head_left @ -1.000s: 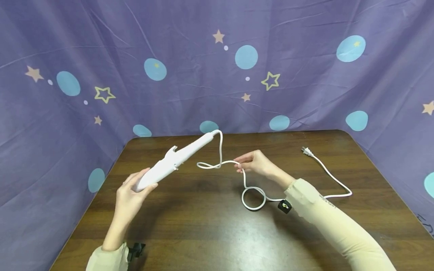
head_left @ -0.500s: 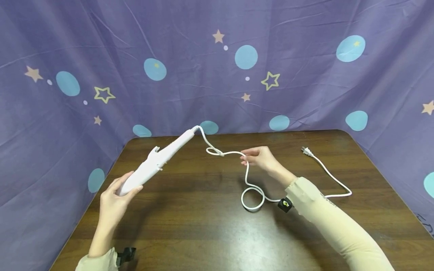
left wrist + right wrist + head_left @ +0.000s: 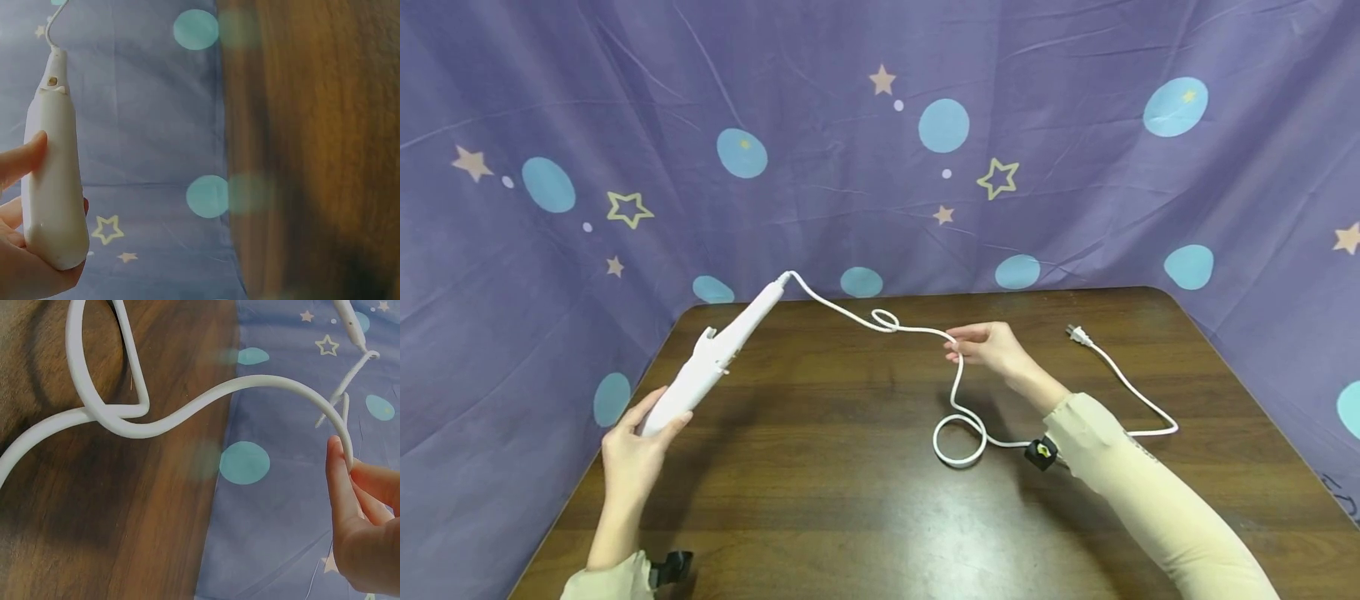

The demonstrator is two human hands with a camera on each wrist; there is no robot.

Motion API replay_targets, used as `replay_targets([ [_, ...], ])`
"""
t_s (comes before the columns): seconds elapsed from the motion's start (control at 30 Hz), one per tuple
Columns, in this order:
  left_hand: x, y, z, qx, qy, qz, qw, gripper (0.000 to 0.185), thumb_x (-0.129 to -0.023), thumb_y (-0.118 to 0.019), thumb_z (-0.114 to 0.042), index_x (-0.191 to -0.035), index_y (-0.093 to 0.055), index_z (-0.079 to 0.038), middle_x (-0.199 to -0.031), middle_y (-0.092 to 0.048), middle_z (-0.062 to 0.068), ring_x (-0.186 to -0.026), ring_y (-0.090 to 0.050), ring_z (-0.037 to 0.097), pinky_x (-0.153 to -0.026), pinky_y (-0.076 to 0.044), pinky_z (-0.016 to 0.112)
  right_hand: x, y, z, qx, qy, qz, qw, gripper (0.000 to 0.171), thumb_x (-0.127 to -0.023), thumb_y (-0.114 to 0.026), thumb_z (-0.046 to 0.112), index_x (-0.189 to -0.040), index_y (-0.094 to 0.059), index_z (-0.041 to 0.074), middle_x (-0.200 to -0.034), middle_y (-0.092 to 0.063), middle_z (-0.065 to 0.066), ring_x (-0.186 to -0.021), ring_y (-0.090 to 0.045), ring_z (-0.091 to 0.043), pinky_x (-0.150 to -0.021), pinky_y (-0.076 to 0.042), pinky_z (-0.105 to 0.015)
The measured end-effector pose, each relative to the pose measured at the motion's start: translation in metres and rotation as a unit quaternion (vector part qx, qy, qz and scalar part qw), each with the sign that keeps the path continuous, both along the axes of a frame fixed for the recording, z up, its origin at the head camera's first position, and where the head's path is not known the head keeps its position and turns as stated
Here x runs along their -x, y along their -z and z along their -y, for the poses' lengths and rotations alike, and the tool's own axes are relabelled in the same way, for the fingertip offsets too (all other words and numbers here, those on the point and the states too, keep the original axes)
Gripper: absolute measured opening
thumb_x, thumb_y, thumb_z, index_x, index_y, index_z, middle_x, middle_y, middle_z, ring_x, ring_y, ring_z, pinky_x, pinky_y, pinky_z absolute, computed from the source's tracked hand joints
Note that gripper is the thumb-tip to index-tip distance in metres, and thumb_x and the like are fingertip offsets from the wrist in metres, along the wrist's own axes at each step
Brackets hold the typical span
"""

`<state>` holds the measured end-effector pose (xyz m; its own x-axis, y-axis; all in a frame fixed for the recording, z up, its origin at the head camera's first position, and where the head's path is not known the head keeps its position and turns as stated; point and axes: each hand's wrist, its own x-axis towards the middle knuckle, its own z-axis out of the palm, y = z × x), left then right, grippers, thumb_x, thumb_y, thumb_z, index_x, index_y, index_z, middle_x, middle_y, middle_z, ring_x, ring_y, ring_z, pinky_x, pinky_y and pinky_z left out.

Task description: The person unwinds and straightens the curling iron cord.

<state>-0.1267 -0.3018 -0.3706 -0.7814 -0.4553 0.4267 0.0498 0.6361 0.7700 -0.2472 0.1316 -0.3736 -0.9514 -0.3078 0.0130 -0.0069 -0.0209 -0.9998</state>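
A white curling iron [image 3: 698, 367] slants up above the left part of the table, its slim, corded end pointing away. My left hand [image 3: 631, 454] grips its wide end, thumb along one side and fingers round the other, as the left wrist view also shows on the smooth body [image 3: 55, 175]. From its tip a white cord [image 3: 842, 311] runs right, with a small loop midway, to my right hand [image 3: 992, 350]. In the right wrist view, thumb and fingers [image 3: 339, 487] pinch the cord. Beyond this hand the cord drops to the tabletop.
On the brown wooden table [image 3: 820, 500] the cord lies in a round loop [image 3: 937, 446], then passes under the right sleeve [image 3: 1150, 492]. Its two-pin plug [image 3: 1079, 335] rests at the back right. A purple patterned curtain [image 3: 850, 167] hangs behind the table.
My left hand has carried the curling iron to the left, tilting it steeper. My right hand has shifted slightly right with the cord, which is stretched straighter, its hanging loop smaller and higher.
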Motion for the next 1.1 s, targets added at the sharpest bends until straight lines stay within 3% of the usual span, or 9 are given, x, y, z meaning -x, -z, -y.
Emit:
replay_targets([
  [0.13, 0.002, 0.006, 0.008, -0.010, -0.035, 0.029, 0.9989, 0.046, -0.069, -0.074, -0.009, -0.112, -0.060, -0.002, -0.111, -0.057, 0.023, -0.086, -0.048, -0.003, -0.069, -0.032, 0.009, 0.001, 0.001, -0.005, 0.003, 0.006, 0.002, 1.000, 0.034, -0.083, -0.048, -0.011, -0.114, -0.042, -0.023, -0.089, -0.061, -0.029, -0.068, -0.064, -0.012, -0.075, -0.048, -0.035],
  [0.23, 0.006, 0.009, 0.015, -0.015, -0.059, 0.053, 0.9968, 0.047, -0.071, -0.073, -0.014, -0.115, -0.058, -0.004, -0.115, -0.055, 0.022, -0.097, -0.053, 0.016, -0.075, -0.034, 0.018, 0.000, 0.002, -0.009, 0.005, 0.009, 0.008, 1.000, 0.035, -0.083, -0.049, -0.010, -0.115, -0.041, -0.023, -0.088, -0.063, -0.024, -0.068, -0.064, -0.012, -0.076, -0.047, -0.036],
  [0.33, 0.010, 0.014, 0.021, -0.013, -0.067, 0.069, 0.9953, 0.048, -0.073, -0.072, -0.016, -0.117, -0.057, -0.001, -0.116, -0.053, 0.025, -0.103, -0.049, 0.035, -0.082, -0.035, 0.031, -0.003, 0.002, -0.009, 0.013, 0.001, 0.019, 1.000, 0.036, -0.084, -0.049, -0.010, -0.116, -0.040, -0.024, -0.092, -0.060, -0.031, -0.070, -0.064, -0.013, -0.077, -0.047, -0.037],
  [0.47, 0.017, 0.022, 0.026, -0.012, -0.071, 0.081, 0.9941, 0.048, -0.073, -0.071, -0.014, -0.116, -0.056, 0.001, -0.116, -0.052, 0.027, -0.104, -0.048, 0.038, -0.085, -0.034, 0.043, -0.009, 0.000, -0.004, 0.026, -0.015, 0.034, 0.999, 0.037, -0.084, -0.049, -0.010, -0.117, -0.039, -0.023, -0.092, -0.061, -0.028, -0.071, -0.064, -0.014, -0.077, -0.047, -0.035],
  [0.67, 0.030, 0.032, 0.031, -0.021, -0.057, 0.097, 0.9934, 0.048, -0.073, -0.071, -0.014, -0.115, -0.056, 0.003, -0.117, -0.050, 0.028, -0.107, -0.047, 0.038, -0.088, -0.032, 0.044, -0.018, -0.003, 0.006, 0.040, -0.035, 0.051, 0.997, 0.038, -0.084, -0.050, -0.009, -0.118, -0.040, -0.022, -0.086, -0.064, -0.015, -0.074, -0.064, -0.016, -0.080, -0.045, -0.038],
  [1.1, 0.051, 0.049, 0.042, 0.019, -0.012, 0.127, 0.9917, 0.047, -0.071, -0.072, -0.013, -0.113, -0.057, 0.003, -0.114, -0.052, 0.027, -0.105, -0.049, 0.039, -0.087, -0.034, 0.045, -0.034, -0.005, 0.030, 0.060, -0.050, 0.085, 0.993, 0.037, -0.084, -0.053, -0.005, -0.117, -0.045, -0.017, -0.093, -0.064, -0.019, -0.080, -0.064, -0.018, -0.081, -0.045, -0.036],
])
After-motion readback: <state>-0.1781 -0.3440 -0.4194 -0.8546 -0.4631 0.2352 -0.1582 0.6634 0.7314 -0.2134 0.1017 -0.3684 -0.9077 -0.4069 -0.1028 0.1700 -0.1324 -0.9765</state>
